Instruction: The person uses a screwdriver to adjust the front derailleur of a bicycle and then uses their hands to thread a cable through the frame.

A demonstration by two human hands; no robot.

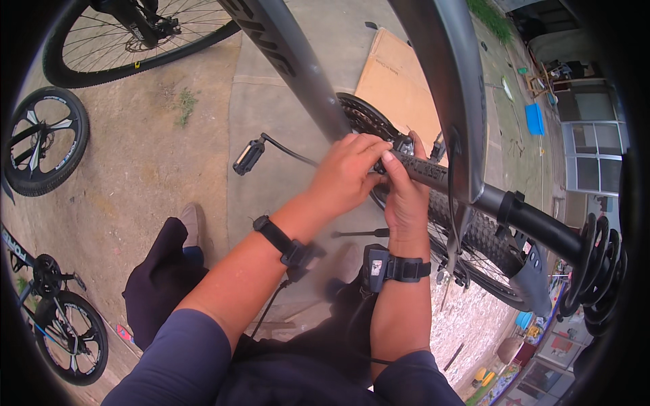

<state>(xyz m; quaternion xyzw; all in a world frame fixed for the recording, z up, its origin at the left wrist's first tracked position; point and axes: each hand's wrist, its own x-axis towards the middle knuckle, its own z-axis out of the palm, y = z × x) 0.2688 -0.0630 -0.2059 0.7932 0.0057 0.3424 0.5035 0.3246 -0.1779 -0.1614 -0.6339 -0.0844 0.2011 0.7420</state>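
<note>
Okay, head view: seat tube [433, 175] slants away beside the chainring [367, 115]. Right hand [407, 195] has fingers wrapped around it; left hand [347, 168] bunched alongside, can't tell on what. I'd brace right, keep clear of teeth.

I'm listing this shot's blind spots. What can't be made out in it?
In the head view:
What the left hand and right hand enclose: they cover it.
Gears: partly behind the frame tube.
Upper-left wheel: cut off by the top edge.
Lower-right clutter: too small to name.
</note>
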